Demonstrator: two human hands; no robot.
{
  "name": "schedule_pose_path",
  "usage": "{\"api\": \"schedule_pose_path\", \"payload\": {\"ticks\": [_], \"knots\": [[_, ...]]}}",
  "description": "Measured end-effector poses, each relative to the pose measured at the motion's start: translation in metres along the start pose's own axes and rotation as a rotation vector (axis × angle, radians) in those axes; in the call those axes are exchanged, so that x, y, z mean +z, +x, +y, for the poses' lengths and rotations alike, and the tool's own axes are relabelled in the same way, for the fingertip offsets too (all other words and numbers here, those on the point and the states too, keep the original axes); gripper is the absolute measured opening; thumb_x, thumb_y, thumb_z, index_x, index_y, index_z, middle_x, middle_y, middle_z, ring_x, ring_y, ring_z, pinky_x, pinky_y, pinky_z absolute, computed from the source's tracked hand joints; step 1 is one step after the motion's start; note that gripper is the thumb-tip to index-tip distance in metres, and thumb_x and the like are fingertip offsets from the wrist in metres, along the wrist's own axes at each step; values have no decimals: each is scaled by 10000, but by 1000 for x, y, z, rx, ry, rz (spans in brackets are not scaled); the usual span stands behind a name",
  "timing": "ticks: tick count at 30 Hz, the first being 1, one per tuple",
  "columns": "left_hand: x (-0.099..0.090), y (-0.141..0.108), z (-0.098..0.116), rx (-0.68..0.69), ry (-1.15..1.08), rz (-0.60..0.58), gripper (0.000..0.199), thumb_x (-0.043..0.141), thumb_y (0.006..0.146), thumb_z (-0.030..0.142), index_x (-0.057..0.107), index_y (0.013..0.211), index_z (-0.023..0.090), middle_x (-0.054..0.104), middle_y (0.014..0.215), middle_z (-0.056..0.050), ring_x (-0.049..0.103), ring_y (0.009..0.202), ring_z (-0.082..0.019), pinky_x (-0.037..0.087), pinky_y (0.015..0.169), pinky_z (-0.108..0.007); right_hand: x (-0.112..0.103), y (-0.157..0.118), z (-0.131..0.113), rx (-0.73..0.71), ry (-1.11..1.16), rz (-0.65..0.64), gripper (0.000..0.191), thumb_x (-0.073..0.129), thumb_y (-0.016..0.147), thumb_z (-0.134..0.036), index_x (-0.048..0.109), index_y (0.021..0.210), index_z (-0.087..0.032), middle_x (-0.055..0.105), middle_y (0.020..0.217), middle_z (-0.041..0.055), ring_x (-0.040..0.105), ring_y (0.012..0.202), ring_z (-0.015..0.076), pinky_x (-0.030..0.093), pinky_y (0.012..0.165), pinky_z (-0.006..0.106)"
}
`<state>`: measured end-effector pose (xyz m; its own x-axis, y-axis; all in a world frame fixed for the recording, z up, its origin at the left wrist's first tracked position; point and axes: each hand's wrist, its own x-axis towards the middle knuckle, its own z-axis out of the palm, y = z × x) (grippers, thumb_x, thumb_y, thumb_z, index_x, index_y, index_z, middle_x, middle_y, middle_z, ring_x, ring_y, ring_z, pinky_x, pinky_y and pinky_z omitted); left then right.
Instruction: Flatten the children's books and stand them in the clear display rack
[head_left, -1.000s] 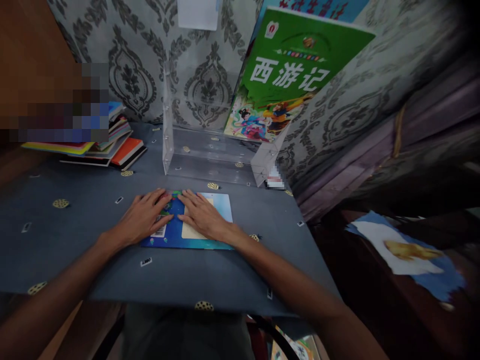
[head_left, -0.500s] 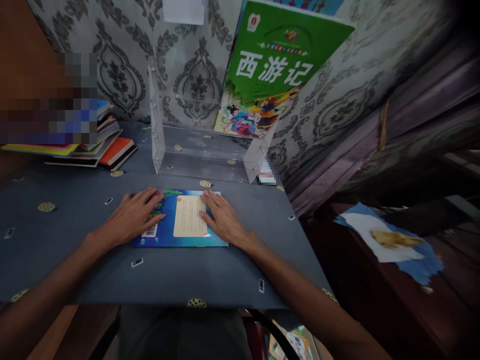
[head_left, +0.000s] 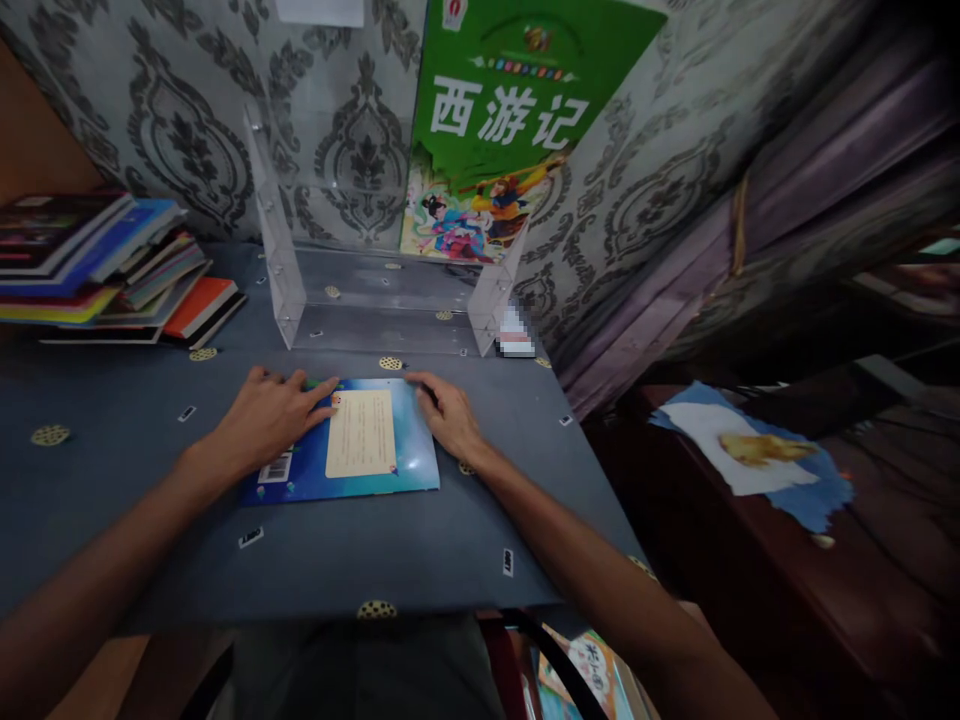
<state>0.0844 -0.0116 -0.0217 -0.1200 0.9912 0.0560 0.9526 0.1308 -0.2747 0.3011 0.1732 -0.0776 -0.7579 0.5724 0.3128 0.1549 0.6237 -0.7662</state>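
A thin blue book (head_left: 416, 445) lies flat on the cloth-covered table, with a cream text panel and a barcode on its face. My left hand (head_left: 274, 415) rests palm down over the book's left part, fingers spread, hiding some of the cover picture. At the upper right corner of the book is my right hand (head_left: 450, 415), turned partly on its side. Its index finger reaches along the top edge and the thumb is apart from it, with nothing visibly gripped. The remaining fingers of that hand are mostly hidden.
Behind the book stands a clear acrylic rack (head_left: 277, 240); a green picture book (head_left: 510, 130) leans upright at its right. A stack of books (head_left: 105, 265) sits at the left. Right of the table, a blue cloth (head_left: 821, 500) with white paper lies on a dark red surface.
My right hand has slid off the book's face to its upper right corner, and its fingers have drawn in. My left hand stays on the book. The view has shifted slightly right.
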Motion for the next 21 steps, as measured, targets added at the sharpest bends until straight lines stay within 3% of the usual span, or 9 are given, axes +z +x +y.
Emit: {"api": "schedule_pose_path", "payload": {"ticks": [4, 7, 11, 15, 21], "knots": [[3, 16, -1, 28, -115, 15, 514, 332, 1058, 537, 610, 1405, 279, 728, 972, -136, 694, 770, -295, 457, 903, -550, 1, 6, 8, 84, 202, 76, 357, 437, 977, -238, 647, 1265, -224, 773, 1203, 82, 721, 1121, 238, 541, 1019, 463], [-1, 24, 10, 62, -134, -30, 474, 342, 1065, 453, 642, 1345, 216, 726, 1111, -174, 707, 919, -351, 469, 913, -575, 3, 9, 13, 146, 296, 113, 350, 442, 983, -259, 616, 1285, -229, 785, 1179, 87, 732, 1120, 240, 544, 1027, 475], [-3, 35, 34, 127, -142, -59, 501, 303, 1084, 369, 519, 1470, 134, 626, 1400, -208, 652, 1178, -368, 496, 961, -540, 3, 10, 14, 161, 359, 140, 340, 443, 993, -292, 595, 1292, -236, 784, 1177, 91, 729, 1151, 240, 522, 1070, 477], [6, 49, 45, 213, -249, -9, 506, 272, 1100, 389, 441, 1534, 191, 493, 1562, -163, 528, 1377, -323, 462, 1062, -498, 3, 10, 15, 153, 397, 148, 336, 446, 1014, -373, 584, 1289, -241, 781, 1178, 98, 735, 1140, 245, 520, 1079, 485], [22, 70, 39, 304, -418, 23, 500, 270, 1098, 445, 436, 1543, 288, 428, 1615, -133, 378, 1502, -298, 357, 1167, -544, 3, 11, 16, 142, 421, 142, 350, 441, 1040, -446, 577, 1294, -248, 779, 1182, 99, 738, 1135, 233, 527, 1079, 479]]}}
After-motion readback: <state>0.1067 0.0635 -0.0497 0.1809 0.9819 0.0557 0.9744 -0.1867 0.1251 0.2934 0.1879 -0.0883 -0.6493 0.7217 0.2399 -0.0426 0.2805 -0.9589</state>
